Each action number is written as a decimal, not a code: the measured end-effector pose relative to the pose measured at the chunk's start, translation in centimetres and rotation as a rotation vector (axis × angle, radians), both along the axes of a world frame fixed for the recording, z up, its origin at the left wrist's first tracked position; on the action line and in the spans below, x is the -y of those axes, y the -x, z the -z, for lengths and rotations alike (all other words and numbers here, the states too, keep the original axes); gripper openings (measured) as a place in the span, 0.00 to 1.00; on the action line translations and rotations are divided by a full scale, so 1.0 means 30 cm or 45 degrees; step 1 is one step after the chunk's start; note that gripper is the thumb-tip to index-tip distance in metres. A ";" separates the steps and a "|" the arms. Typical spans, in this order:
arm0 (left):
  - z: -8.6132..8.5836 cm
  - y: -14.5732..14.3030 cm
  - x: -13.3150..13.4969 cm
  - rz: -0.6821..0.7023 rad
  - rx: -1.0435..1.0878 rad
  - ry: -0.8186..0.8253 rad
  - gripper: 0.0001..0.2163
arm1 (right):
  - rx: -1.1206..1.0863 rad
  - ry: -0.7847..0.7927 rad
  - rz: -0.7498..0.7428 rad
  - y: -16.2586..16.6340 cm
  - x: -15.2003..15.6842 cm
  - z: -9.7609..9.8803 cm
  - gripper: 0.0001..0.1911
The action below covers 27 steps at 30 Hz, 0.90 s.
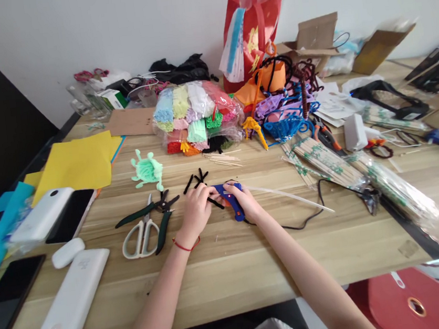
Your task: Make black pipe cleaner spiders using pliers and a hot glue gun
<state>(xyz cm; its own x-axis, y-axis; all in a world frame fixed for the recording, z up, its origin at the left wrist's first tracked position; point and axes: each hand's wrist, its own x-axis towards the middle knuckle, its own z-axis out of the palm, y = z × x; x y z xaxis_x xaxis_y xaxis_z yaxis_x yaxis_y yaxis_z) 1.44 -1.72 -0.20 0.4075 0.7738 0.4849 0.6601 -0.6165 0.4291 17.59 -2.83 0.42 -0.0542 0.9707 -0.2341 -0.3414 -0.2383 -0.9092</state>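
My right hand [245,202] is wrapped round a blue hot glue gun [228,194] held low over the wooden table [231,269], a long glue stick [286,196] trailing out to the right. My left hand [196,209] pinches a black pipe-cleaner piece [215,202] against the gun's nozzle. More short black pipe-cleaner pieces [197,180] lie just beyond my fingers. The gun's black cord [305,222] runs off to the right.
Scissors [142,236] and dark pliers [161,213] lie left of my hands, near a green pipe-cleaner figure [148,171]. Power banks [74,300], phones and yellow paper [79,164] fill the left. A bag of coloured pipe cleaners [194,115], bamboo skewers [334,164] and boxes crowd the back and right.
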 end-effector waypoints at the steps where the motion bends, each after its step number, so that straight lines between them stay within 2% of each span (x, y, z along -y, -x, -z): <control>1: 0.000 -0.001 0.000 -0.004 -0.026 -0.006 0.15 | 0.006 0.005 0.026 0.002 -0.001 0.003 0.15; 11: 0.006 -0.008 -0.002 -0.005 -0.022 -0.029 0.14 | 0.025 0.045 0.185 0.019 -0.005 0.034 0.17; 20: 0.004 -0.011 0.000 0.002 0.009 -0.031 0.15 | 0.011 0.064 0.260 0.041 -0.005 0.024 0.16; 27: 0.011 -0.027 0.023 0.019 0.036 -0.129 0.06 | -0.121 0.043 0.432 -0.053 -0.057 0.021 0.18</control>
